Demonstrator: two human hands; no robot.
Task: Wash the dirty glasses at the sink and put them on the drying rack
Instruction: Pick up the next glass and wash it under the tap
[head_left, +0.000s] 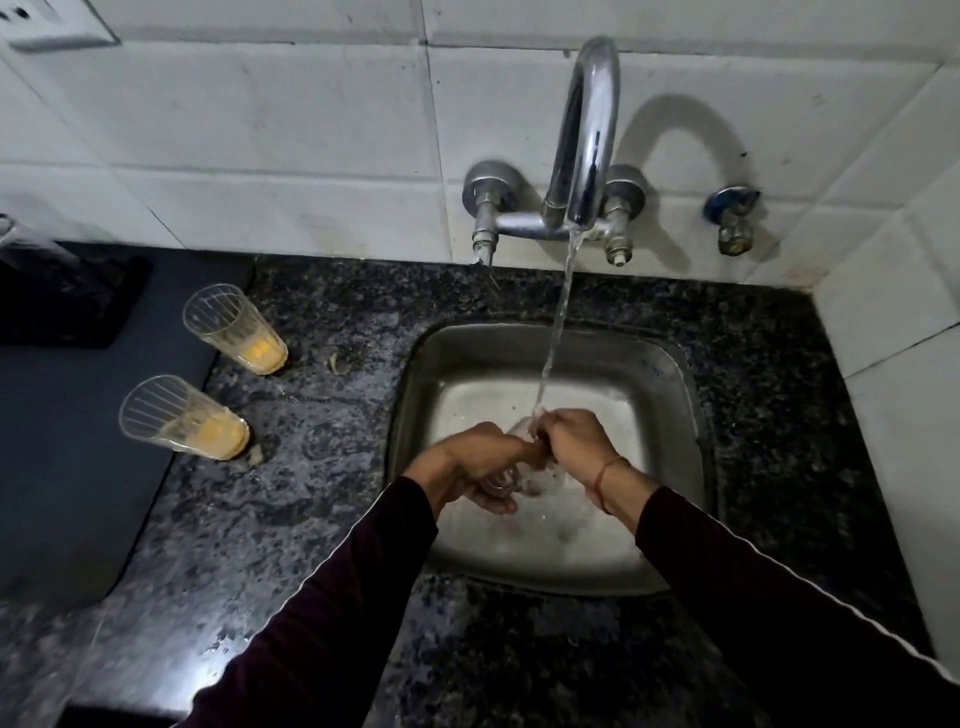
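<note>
Sink (431, 364) walls ringed the grip, open room above. Tap (587, 130) stream fell onto the grip. Glass (540, 480) held over the basin, gripped by left hand (467, 457) and right hand (571, 441): probably light, stiff, wet-slick, fragile; best taken round the body. Two dirty glasses (234, 327) stood well left, near the counter edge.

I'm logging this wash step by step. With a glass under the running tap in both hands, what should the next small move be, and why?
Probably turn the glass under the stream, rubbing it with the right hand while the left hand steadies it. Water is running onto it, and two dirty glasses wait on the counter.
</note>
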